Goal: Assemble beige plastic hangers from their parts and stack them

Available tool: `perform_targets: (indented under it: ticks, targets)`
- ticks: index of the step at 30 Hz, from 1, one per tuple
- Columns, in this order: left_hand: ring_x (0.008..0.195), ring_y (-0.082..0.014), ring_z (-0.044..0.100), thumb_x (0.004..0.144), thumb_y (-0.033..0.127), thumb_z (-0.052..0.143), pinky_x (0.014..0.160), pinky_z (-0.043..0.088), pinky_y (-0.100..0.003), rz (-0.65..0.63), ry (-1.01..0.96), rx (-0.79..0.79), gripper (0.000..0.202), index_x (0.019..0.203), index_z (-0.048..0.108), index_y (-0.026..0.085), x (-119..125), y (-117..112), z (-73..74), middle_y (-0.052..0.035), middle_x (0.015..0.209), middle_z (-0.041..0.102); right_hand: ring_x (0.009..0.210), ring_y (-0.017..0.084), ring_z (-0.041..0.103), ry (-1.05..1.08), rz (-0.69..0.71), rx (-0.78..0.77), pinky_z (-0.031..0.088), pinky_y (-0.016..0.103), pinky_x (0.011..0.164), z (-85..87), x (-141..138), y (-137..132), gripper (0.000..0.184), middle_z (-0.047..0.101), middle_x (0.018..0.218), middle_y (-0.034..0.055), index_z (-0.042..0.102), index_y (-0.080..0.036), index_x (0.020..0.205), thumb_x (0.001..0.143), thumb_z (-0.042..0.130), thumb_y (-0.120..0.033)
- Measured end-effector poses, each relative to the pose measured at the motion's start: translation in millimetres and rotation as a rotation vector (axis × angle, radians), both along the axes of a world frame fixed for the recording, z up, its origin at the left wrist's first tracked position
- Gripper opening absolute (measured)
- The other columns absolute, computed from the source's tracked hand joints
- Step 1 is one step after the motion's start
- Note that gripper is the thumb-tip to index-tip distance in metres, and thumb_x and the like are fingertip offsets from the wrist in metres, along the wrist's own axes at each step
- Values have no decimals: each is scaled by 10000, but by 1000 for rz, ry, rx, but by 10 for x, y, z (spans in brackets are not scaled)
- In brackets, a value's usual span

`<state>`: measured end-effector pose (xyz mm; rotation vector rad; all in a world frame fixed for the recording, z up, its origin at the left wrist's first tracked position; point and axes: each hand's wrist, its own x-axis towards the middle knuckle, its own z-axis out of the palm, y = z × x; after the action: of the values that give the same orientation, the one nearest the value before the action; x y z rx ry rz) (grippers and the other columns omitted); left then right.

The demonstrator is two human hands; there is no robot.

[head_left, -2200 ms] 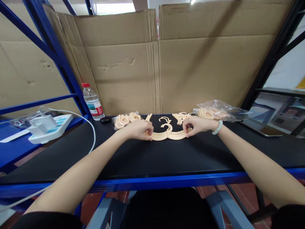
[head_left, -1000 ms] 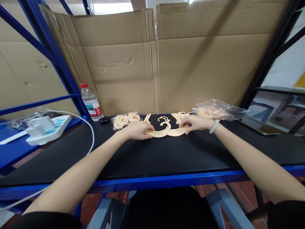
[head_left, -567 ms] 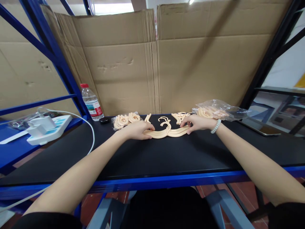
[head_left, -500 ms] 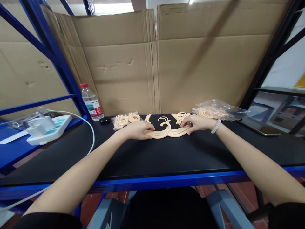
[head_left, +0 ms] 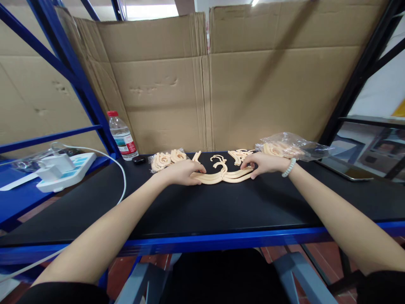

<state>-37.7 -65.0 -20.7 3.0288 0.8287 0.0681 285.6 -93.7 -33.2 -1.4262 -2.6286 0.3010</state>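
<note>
Two curved cream ornament strips, which look like carved wood moulding, meet at the middle of the black tabletop. My left hand (head_left: 186,172) is closed around the outer end of the left curved strip (head_left: 210,179). With thumb and fingers, my right hand (head_left: 261,164) pinches the outer end of the right curved strip (head_left: 236,177), where a dark gap shows between its two bands. Behind the joint, a thin curled scroll piece (head_left: 217,161) rises from the centre. Both strip ends are partly hidden under my fingers.
Small cream pieces (head_left: 238,155) and a short V-shaped pair (head_left: 196,157) lie behind. Plastic bags of pieces stand left (head_left: 167,159) and right (head_left: 281,147). A water bottle (head_left: 123,139), a power strip (head_left: 68,171) with a white cable, and a tablet-like device (head_left: 343,169) flank the tabletop.
My right hand has shifted slightly right, and the gap between the bands of the right strip has widened. My left hand stays where it was.
</note>
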Motion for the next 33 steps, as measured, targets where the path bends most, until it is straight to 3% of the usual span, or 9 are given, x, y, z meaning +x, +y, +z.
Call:
perform_targets:
  ticks: [5, 10, 19, 27, 33]
  targets:
    - [1011, -205, 591, 758, 270, 620, 862, 428, -282, 0, 12, -5, 351, 1100, 606, 193, 0, -3, 14, -56, 1115, 653, 721, 172, 561, -17, -43, -2, 445, 287, 665, 20, -13, -24, 395, 652, 858, 46, 690, -163, 994, 605, 756, -186]
    - [951, -202, 598, 752, 247, 625, 836, 432, -286, -26, -11, 3, 244, 985, 624, 173, 18, -14, 18, -55, 1027, 659, 726, 168, 547, -9, -66, -4, 436, 282, 653, 40, -6, -42, 349, 634, 883, 49, 666, -152, 946, 605, 738, -152]
    - [953, -192, 593, 787, 226, 592, 854, 436, -291, -117, -74, 17, 64, 790, 612, 165, 50, -32, -20, -57, 990, 646, 716, 170, 543, -11, -2, 6, 412, 273, 632, 61, 0, -48, 58, 606, 753, 39, 656, -156, 693, 647, 690, -161]
    - [971, -181, 588, 819, 222, 554, 852, 441, -277, -180, -119, 53, 97, 863, 629, 180, 78, 3, -137, -47, 1024, 638, 725, 162, 551, -39, -18, 12, 414, 263, 664, 101, -31, -83, 55, 633, 748, 39, 676, -147, 689, 655, 651, -112]
    - [970, -181, 591, 816, 227, 564, 865, 438, -280, -205, -132, 44, 103, 870, 639, 181, 69, 18, -121, -49, 1023, 643, 728, 163, 560, -67, -83, 3, 410, 256, 654, 86, -19, -70, 84, 640, 761, 41, 673, -139, 701, 650, 647, -77]
